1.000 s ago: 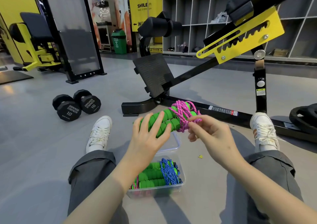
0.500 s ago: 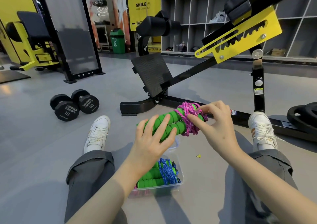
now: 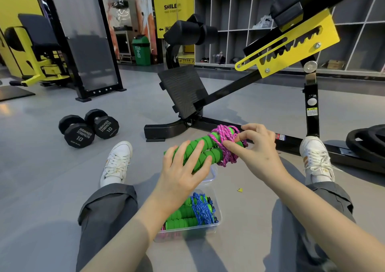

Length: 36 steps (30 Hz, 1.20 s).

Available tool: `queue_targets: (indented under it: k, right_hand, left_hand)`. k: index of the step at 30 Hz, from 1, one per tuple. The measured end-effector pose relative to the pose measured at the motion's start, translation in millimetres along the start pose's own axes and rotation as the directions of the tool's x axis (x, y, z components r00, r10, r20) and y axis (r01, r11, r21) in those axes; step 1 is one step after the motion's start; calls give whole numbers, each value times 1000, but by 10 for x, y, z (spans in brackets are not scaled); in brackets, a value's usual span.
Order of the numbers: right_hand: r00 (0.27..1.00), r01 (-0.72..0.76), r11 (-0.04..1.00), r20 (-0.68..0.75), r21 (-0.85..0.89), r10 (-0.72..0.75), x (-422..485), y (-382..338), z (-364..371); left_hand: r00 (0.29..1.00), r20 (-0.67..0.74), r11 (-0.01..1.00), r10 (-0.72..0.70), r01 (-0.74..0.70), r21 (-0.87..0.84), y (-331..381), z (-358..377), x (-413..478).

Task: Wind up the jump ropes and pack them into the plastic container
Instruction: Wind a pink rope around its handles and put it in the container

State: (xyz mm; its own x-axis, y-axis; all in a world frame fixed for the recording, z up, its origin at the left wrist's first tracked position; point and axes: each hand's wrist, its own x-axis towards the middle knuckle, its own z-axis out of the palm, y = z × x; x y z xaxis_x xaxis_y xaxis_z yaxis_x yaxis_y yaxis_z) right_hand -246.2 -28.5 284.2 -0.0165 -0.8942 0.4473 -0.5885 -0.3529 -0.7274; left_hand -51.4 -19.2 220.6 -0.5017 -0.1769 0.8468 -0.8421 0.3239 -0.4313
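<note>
Gym floor — dumbbells (image 3: 88, 127) (HAMMER STRENGTH 10), yellow banner (image 3: 173, 7) — SMILE.

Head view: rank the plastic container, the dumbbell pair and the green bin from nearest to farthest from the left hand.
1. Plastic container: on the floor just below the left hand, between the legs.
2. Dumbbell pair: on the floor, ahead and off to the left.
3. Green bin: far back by the wall, beside the yellow banner.

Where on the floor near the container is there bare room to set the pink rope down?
Bare floor lies between the container and the right leg, apart from a small yellow scrap, and left of the left shoe below the dumbbells. The container already holds a blue rope.
</note>
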Motion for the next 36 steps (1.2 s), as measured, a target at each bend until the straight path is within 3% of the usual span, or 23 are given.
queue_targets:
  k: [4,8,19,22,25,31,36]
  right_hand:
    - [995,-49,997,85,54,45,37,-17,1]
    - [996,-48,995,75,82,42,20,-28,28]
    - [973,194,979,-116,-54,-200,-59,7,154]
    - [948,289,951,-108,-110,-300,-32,71,125]
    - [934,341,939,-98,-53,-345,-16,100,101]
    - [904,355,929,-217,-99,-369,-17,90,126]
    - [908,364,924,-175,-116,-380,-31,121,160]
  left_hand:
    - [1000,7,999,-17,17,-31,25,-17,-1]
    - [1000,27,998,-15,17,-55,55,-32,19]
    - [997,29,992,-70,72,-100,147,39,27]
    - [997,34,992,-66,70,-109,118,36,31]
    - [995,39,989,-88,92,-116,121,13,31]
    - [992,58,984,-114,121,-130,148,9,51]
    - [992,69,984,-107,115,-136,187,8,12]
